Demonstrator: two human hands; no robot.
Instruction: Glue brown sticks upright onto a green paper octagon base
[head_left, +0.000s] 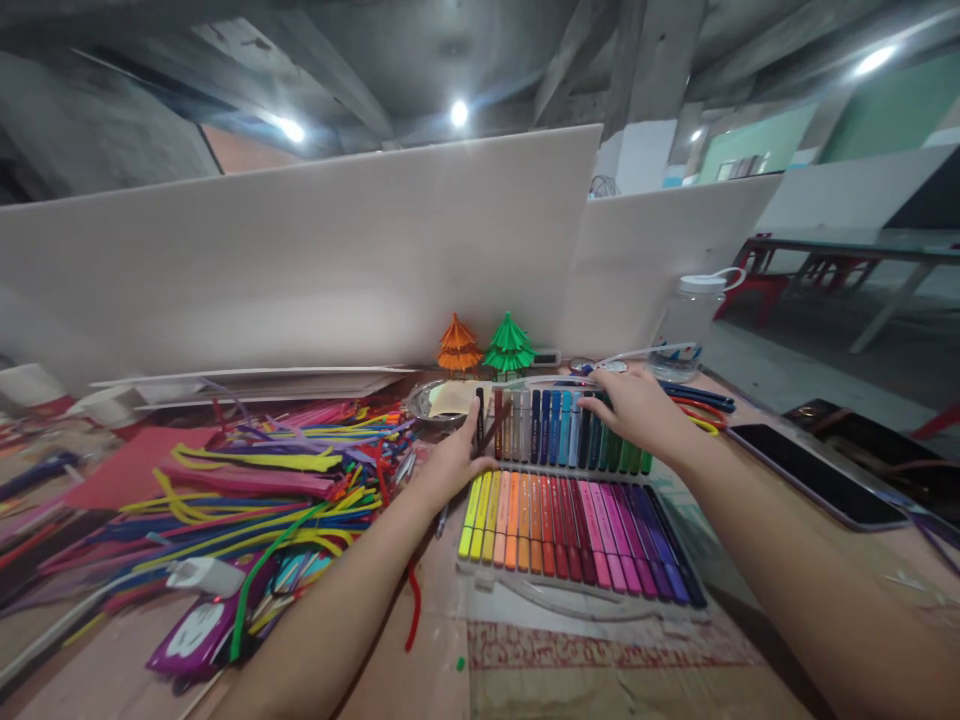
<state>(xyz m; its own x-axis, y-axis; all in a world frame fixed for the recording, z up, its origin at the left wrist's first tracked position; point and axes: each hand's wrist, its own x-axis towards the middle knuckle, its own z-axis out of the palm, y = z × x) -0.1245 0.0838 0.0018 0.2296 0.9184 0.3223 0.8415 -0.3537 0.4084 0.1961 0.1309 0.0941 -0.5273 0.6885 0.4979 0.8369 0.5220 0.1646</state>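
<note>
Both hands outstretched over markers.

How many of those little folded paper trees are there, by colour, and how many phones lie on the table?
Orange paper tree: 1
Green paper tree: 1
Phone, lying flat to the right of the marker set: 1
Total: 3

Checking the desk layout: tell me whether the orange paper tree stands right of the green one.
No, the orange paper tree stands left of the green paper tree.
</note>
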